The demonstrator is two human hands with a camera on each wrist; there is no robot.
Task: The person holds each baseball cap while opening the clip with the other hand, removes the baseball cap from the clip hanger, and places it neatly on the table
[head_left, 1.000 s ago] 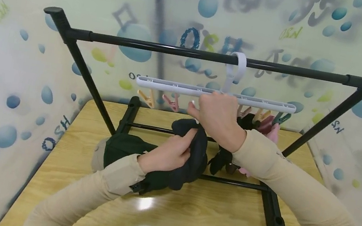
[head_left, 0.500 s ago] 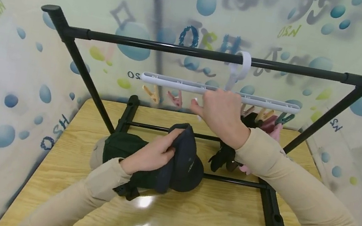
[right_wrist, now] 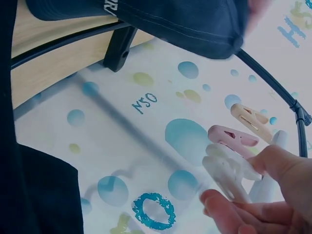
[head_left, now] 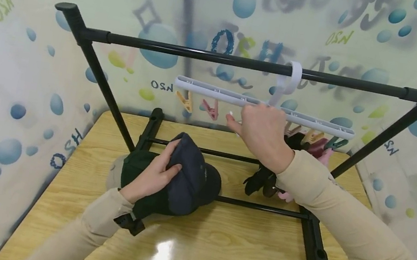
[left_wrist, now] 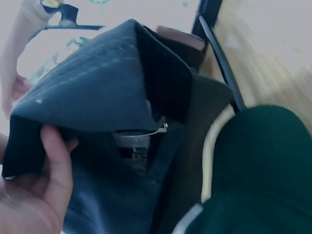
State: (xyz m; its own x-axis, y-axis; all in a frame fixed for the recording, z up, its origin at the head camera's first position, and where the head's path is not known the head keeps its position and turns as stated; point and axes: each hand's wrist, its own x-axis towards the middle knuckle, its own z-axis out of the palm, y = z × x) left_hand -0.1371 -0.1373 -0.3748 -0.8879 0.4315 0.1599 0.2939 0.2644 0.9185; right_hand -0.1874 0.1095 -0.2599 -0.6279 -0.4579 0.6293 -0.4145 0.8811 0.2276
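Observation:
My left hand (head_left: 152,178) grips a navy cap (head_left: 188,186) by its edge, over the table; the left wrist view shows the opening of the cap (left_wrist: 92,92), with a label inside. My right hand (head_left: 262,130) is at the middle of the white hanger (head_left: 215,91). In the right wrist view its thumb and fingers pinch a white clothespin (right_wrist: 224,178) just below the hanger bar. Apart from the right hand, the navy cap is to its left. A dark green cap (head_left: 136,164) lies under and beside my left hand, partly hidden.
The hanger hooks over a black rack's top rail (head_left: 164,48). A yellow clothespin (head_left: 185,101) and a pink clothespin (head_left: 210,109) hang left of my right hand. Black items (head_left: 259,182) and pink cloth (head_left: 325,158) hang at right. A beige thing (head_left: 116,170) lies left of the green cap.
My left hand has drawn the navy cap left, away from the right hand and the hanger. The hanger has shifted right and tilted, its left end now higher. My right hand keeps its hold.

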